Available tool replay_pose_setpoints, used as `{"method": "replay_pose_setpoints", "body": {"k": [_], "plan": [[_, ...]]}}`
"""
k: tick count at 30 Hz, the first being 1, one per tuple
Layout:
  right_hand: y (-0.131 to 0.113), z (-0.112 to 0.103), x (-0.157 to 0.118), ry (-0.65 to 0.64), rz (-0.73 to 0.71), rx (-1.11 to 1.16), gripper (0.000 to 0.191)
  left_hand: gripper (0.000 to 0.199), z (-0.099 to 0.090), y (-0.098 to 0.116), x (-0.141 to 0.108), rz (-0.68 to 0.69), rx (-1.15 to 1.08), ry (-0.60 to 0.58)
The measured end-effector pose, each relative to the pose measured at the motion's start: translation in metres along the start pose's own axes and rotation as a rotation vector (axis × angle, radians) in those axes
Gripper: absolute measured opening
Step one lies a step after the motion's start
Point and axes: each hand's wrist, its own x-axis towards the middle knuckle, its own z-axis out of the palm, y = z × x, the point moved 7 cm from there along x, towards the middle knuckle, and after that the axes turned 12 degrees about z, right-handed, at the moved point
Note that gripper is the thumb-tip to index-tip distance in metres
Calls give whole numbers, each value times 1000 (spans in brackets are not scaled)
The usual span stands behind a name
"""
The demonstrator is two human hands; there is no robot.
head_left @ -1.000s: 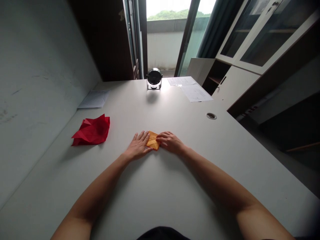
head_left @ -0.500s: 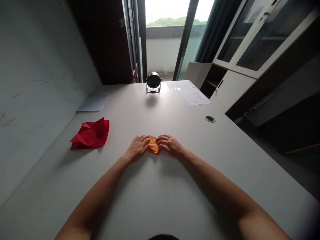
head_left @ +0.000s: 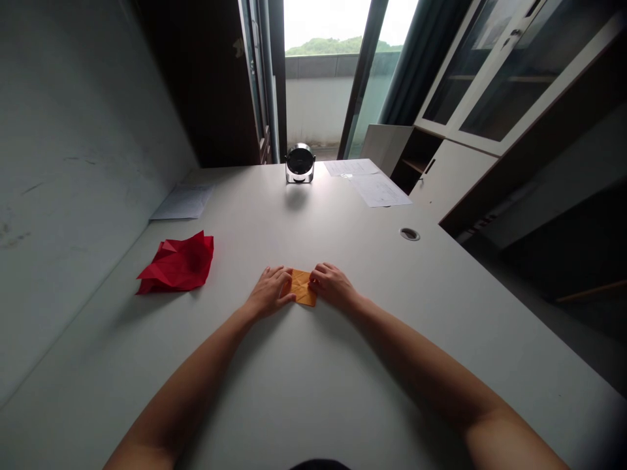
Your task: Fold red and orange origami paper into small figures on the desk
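Observation:
A small folded orange paper (head_left: 302, 287) with crease lines lies on the white table (head_left: 313, 378) between my two hands. On its left side, my left hand (head_left: 268, 291) has its thumb and fingers closed on the paper's edge. My right hand (head_left: 333, 286) is curled, its fingertips pinching the paper's right edge. Part of each side edge is hidden under the fingers. To the left, apart from both hands, rests a creased red sheet of paper (head_left: 179, 262) with raised corners.
A round black device on a metal stand (head_left: 300, 163) stands at the table's far edge. Printed papers (head_left: 379, 189) lie at the far right, and another sheet (head_left: 182, 201) sits by the left wall. A cable hole (head_left: 409, 234) is set in the tabletop at right.
The orange paper now lies flatter and shows a squarer outline, where its surface was uneven before. My right fingers have drawn in to its right edge.

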Motion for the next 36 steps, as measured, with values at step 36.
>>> {"method": "replay_pose_setpoints", "body": {"k": [36], "plan": [[-4, -19, -7, -43, 80, -188, 26, 50, 7, 11, 8, 31, 311, -70]]}}
